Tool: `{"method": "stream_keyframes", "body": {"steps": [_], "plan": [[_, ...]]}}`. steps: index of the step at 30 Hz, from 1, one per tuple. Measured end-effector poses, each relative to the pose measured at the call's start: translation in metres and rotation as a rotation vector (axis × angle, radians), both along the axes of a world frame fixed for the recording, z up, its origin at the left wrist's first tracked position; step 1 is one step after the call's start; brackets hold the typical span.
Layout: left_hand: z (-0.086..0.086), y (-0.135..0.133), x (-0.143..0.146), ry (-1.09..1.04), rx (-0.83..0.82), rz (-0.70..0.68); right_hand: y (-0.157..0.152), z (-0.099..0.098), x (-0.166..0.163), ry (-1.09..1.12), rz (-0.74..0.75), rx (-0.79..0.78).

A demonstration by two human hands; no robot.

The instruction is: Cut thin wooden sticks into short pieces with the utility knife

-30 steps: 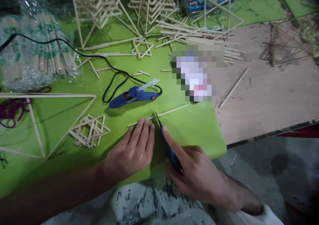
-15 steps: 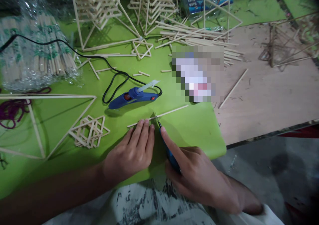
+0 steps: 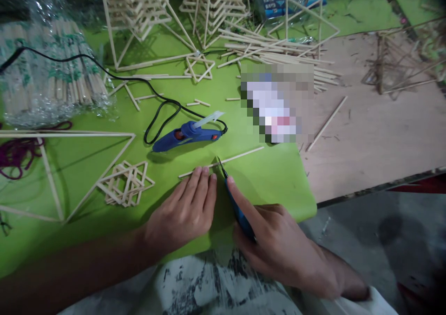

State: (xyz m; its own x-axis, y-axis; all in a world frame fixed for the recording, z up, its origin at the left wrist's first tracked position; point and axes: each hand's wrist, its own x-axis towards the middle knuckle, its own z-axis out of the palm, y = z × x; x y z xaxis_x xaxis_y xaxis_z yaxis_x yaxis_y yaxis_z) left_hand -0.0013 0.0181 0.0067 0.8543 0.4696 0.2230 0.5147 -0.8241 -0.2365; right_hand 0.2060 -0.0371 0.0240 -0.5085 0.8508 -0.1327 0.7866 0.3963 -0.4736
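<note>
A thin wooden stick lies slantwise on the green table cover. My left hand holds it down under the fingertips, fingers close together; the thumb is hidden. Wrapped in my right hand is a blue craft knife, index finger stretched along its top. Its narrow blade meets the stick just right of my left fingertips. Beyond both hands a blue glue gun rests on its side, a clear glue stick poking out. Left of my left hand sits a small star-shaped stick frame.
A blurred-out phone lies behind the stick. A black cord loops back left past plastic-wrapped stick bundles. Larger stick frames stand at the back beside loose sticks. A big triangular frame is at left.
The knife blade has tilted and shifted very slightly on the stick, with my right hand moving a little. My left hand stays in place on the stick.
</note>
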Motion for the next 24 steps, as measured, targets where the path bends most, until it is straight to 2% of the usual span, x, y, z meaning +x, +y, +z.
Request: {"method": "stream_keyframes", "body": {"steps": [24], "plan": [[-0.0015, 0.0057, -0.0017, -0.014, 0.016, -0.044, 0.0018, 0.0075, 0.0015, -0.037, 0.021, -0.052]]}}
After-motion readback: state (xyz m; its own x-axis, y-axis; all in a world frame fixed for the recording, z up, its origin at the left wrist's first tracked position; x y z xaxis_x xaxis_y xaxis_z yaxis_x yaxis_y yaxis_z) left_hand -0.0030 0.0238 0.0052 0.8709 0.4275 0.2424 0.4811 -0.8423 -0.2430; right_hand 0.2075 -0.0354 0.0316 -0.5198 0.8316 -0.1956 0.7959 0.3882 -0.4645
